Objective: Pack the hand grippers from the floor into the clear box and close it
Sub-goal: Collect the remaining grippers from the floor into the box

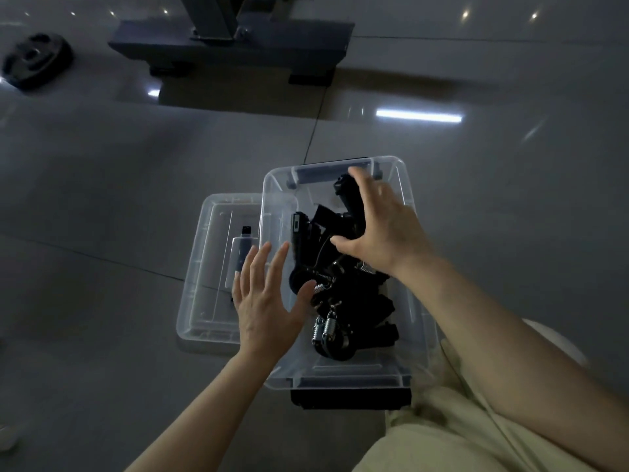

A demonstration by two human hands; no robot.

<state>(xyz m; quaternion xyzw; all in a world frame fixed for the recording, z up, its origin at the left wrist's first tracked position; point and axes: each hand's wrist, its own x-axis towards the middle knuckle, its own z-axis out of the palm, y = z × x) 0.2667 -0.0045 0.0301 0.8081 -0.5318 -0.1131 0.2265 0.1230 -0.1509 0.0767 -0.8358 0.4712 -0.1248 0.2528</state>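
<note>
Right hand (381,229) clasped a rigid black plastic hand gripper (347,202) by its handle (springs likely snag) above the clear plastic box (405,185); left hand (265,301) spread empty.

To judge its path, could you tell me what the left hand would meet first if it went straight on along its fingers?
Probably the clear box's left wall; depth is unclear from the left hand.

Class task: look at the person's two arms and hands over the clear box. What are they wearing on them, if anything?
Nothing. The left hand and right hand are bare: no gloves, and no rings, watch or bracelets visible. Both forearms are uncovered up to the frame edge, with no sleeves showing. The only clothing in view is pale beige fabric at the lower right, under the right arm.
</note>
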